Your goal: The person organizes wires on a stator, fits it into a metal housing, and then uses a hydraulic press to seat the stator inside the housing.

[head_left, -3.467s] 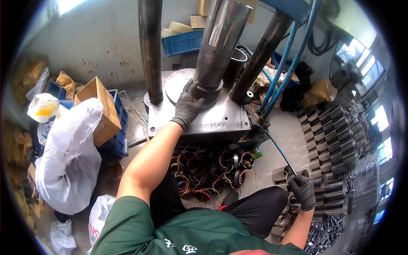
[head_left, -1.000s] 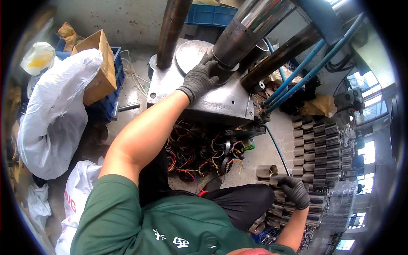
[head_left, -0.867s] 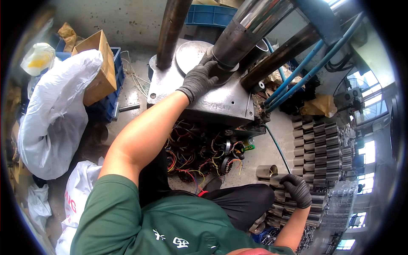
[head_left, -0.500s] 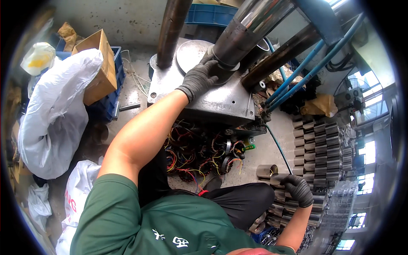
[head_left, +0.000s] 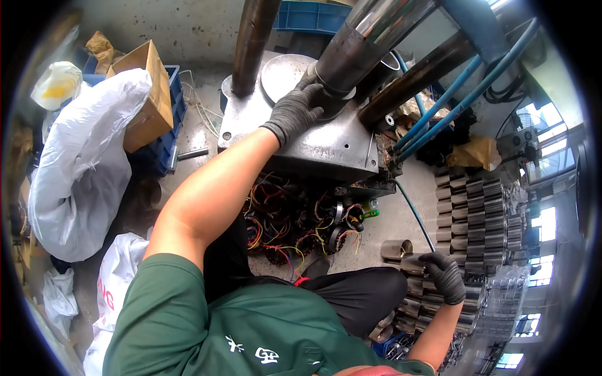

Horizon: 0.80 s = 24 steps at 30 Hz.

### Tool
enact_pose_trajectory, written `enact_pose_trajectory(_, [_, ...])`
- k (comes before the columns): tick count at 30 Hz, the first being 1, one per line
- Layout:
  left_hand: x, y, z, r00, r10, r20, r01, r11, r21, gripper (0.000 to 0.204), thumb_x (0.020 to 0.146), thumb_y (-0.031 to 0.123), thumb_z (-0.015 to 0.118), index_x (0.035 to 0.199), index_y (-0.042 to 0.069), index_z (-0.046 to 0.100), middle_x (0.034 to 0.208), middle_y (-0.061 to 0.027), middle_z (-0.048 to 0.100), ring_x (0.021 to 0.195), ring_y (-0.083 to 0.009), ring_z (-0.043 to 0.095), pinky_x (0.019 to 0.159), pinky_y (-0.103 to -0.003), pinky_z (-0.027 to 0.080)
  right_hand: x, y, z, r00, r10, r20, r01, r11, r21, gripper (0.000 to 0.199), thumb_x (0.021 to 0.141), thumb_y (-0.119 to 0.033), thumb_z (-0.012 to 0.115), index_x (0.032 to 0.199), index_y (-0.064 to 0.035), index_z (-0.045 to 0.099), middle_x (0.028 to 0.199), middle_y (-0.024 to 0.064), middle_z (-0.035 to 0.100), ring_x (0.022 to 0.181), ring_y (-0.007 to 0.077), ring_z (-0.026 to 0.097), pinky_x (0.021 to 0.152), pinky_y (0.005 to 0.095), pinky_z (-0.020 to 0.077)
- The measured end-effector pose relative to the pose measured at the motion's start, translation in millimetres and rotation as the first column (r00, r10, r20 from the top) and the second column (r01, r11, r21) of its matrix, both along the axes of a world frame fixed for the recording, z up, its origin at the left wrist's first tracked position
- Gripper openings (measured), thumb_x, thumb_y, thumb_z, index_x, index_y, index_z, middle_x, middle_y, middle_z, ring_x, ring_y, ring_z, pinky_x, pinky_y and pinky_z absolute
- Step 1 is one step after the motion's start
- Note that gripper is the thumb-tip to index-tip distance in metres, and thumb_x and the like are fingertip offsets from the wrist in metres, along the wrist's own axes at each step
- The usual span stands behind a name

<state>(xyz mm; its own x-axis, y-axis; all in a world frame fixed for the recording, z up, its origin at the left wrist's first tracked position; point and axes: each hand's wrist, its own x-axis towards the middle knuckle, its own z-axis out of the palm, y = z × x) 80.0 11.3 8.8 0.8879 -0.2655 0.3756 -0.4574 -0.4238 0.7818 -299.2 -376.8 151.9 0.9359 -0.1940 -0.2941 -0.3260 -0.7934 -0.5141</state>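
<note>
My left hand [head_left: 293, 116], in a dark grey glove, reaches forward to the press. Its fingers curve against the lower end of a dark metal cylinder [head_left: 342, 66], with the thumb apart; the fingertips are partly hidden. That cylinder stands over the round plate [head_left: 279, 75] on the press's grey metal bed [head_left: 313, 150]. Low on the right, my right hand [head_left: 446, 279], gloved alike, is closed around the end of a thin blue-green rod [head_left: 415, 213] running down from the side of the press. Beside its fingers lies an open metal sleeve [head_left: 396, 249].
Stacked metal sleeves [head_left: 467, 219] fill the right side. Under the bed lie several wound motor stators [head_left: 276, 241] with coloured wires and a green-handled tool [head_left: 370, 214]. At left are a white sack [head_left: 81, 169], a cardboard box [head_left: 150, 94] and a blue crate [head_left: 179, 106]. Blue hoses [head_left: 451, 100] slant at upper right.
The view has shifted slightly. My left hand stays at the cylinder. My right hand stays at the rod's end, with its fingers turned a little.
</note>
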Motion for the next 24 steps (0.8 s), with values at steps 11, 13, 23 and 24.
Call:
enact_pose_trajectory(11, [-2.1,-1.8,0.5,1.0,0.018,-0.019,-0.018,1.0,0.001,0.064,0.088,0.018,0.076,0.147,0.008,0.054,0.161,-0.0077,0.044,0.129,-0.034,0.062,0.113,-0.041,0.05,-3.3,-0.3,-6.0,0.999,0.041,0.003,-0.04,0.996,-0.074,0.021,0.093,-0.004,0.062,0.109,0.0016,0.075,0.092,0.0115,0.076,0.08,0.0184,0.072,0.076,0.0331,0.0583])
enact_pose_trajectory(13, [-4.1,-1.9,3.7,1.0,0.015,-0.016,-0.015,1.0,0.009,0.064,0.088,0.019,0.076,0.147,0.008,0.054,0.161,-0.0079,0.044,0.128,-0.0341,0.062,0.113,-0.041,0.05,-7.8,-2.0,-9.0,0.996,0.086,-0.027,-0.088,0.99,-0.112,0.02,0.092,-0.004,0.063,0.108,0.0016,0.075,0.093,0.0132,0.077,0.083,0.0204,0.074,0.079,0.0342,0.0588])
enact_pose_trajectory(23, [1.9,-1.3,-3.4,1.0,-0.005,-0.017,0.004,1.0,-0.008,0.064,0.089,0.017,0.075,0.148,0.008,0.053,0.161,-0.0082,0.043,0.124,-0.0331,0.065,0.111,-0.041,0.052,-4.3,17.5,-2.4,0.998,0.015,-0.061,-0.023,0.992,-0.121,0.016,0.089,-0.011,0.071,0.098,0.0019,0.074,0.086,0.0107,0.076,0.075,0.018,0.069,0.074,0.0324,0.0553])
enact_pose_trajectory(24, [3.2,-1.1,-4.9,1.0,-0.003,-0.014,0.003,1.0,-0.007,0.064,0.089,0.017,0.075,0.149,0.008,0.053,0.161,-0.0079,0.043,0.124,-0.0331,0.065,0.111,-0.041,0.052,-3.2,20.1,-1.2,0.998,0.015,-0.067,-0.023,0.992,-0.127,0.016,0.089,-0.012,0.072,0.097,0.0021,0.074,0.085,0.01,0.076,0.073,0.0172,0.068,0.072,0.0321,0.0548])
